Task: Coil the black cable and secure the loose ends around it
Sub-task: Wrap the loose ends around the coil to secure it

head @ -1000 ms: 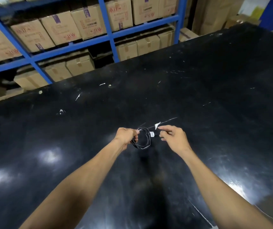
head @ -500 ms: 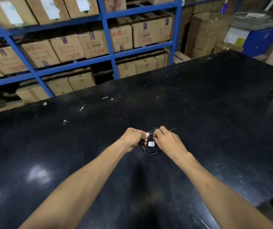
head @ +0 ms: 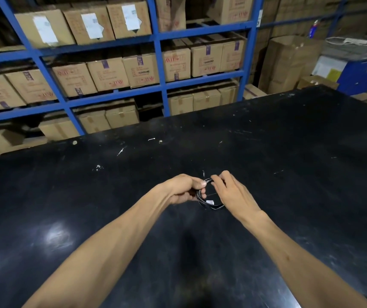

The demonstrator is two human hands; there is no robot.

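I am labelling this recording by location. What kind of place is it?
Most likely a warehouse or stockroom: blue metal racking stacked with labelled cardboard boxes, and a large black worktable in front of it.

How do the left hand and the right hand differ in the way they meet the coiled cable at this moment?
The left hand is closed in a pinch on the left side of the black cable coil, thumb on top; the right hand is looser, its fingers curled at the coil's top edge. The left hand sits beside the coil, whereas the right hand overlaps its right side. Both are bare and held over the black table.
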